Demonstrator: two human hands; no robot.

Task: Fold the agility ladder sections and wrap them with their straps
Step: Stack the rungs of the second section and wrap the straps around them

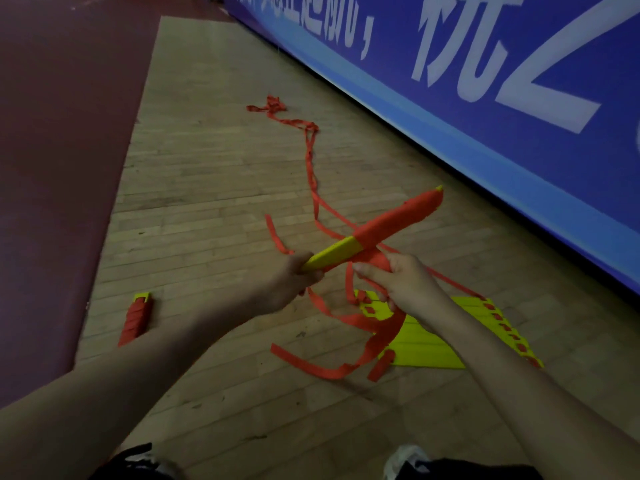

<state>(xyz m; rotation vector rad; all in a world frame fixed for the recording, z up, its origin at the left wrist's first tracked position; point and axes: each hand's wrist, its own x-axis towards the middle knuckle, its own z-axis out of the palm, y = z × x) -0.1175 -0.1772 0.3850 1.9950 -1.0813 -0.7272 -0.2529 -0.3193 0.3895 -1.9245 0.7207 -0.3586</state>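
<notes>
I hold a stacked bundle of yellow ladder rungs [337,255] up over the floor; its far half is wound in orange strap [401,216]. My left hand [294,282] grips the bare yellow end. My right hand [401,282] pinches the orange strap just under the bundle's middle. Loose strap [346,370] hangs down and curls on the floor. A second ladder section [440,344], yellow rungs laid flat and fanned with orange strap threaded along its edges, lies under my right forearm. A finished bundle [136,320], wrapped in orange, lies on the floor to the left.
A long orange strap tail [310,157] trails away across the wooden floor [207,188] to a tangle at the far end. A blue banner wall [485,98] runs along the right. Dark red flooring [52,168] borders the left. My shoes [405,459] show at the bottom edge.
</notes>
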